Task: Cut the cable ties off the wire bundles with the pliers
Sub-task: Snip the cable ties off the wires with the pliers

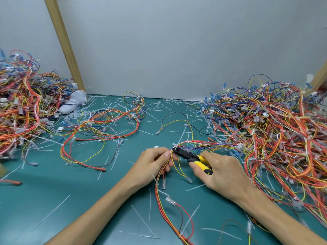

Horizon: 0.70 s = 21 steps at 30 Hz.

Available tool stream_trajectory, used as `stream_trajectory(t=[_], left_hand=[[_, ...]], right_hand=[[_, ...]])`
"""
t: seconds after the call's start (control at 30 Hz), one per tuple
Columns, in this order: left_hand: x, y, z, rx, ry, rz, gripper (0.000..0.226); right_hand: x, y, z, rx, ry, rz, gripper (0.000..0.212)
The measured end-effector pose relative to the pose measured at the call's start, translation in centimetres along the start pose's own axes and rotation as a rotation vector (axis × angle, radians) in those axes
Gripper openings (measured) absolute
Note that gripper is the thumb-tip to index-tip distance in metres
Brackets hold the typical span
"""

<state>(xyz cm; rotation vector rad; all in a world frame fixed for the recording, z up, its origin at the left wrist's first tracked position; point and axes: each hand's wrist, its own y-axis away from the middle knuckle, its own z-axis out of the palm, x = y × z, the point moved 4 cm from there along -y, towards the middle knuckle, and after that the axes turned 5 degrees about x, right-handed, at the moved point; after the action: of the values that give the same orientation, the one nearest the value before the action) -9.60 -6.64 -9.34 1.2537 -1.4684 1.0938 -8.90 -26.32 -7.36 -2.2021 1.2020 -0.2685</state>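
Hands grip wire bundle [169,160] and pliers [192,156].

A teal table mat [53,191] fills the lower frame. Behind it stands a pale grey wall [177,50]. A slanted wooden post [63,41] crosses the upper left, with a crumpled white fabric thing [74,103] at its foot. A second wooden piece [321,76] shows at the right edge.

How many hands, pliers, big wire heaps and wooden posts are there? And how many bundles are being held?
Hands: 2, left hand and right hand
Pliers: 1, in the right hand
Held wire bundle: 1, in the left hand
Big wire heaps: 2, left heap and right heap
Wooden posts: 2, left post and right post
Total: 8
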Motion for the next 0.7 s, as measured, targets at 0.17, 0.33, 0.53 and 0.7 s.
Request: stream_trajectory(t=[0.17, 0.33, 0.53, 0.7], left_hand=[[-0.1, -0.1, 0.0, 0.008, 0.006, 0.001, 0.030], [-0.2, -0.1, 0.0, 0.015, 0.029, -0.003, 0.029], [-0.1, -0.1, -0.1, 0.022, 0.040, -0.004, 0.028], [0.2, 0.0, 0.0, 0.030, 0.039, -0.012, 0.028]], right_hand=[[0.2, 0.1, 0.0, 0.022, -0.033, 0.056, 0.049], [0.9, 0.0, -0.1, 0.041, -0.117, 0.179, 0.047], [1.3, -0.2, -0.4, 0.063, -0.216, 0.231, 0.044], [1.0, -0.1, -0.7, 0.082, -0.209, 0.204, 0.039]])
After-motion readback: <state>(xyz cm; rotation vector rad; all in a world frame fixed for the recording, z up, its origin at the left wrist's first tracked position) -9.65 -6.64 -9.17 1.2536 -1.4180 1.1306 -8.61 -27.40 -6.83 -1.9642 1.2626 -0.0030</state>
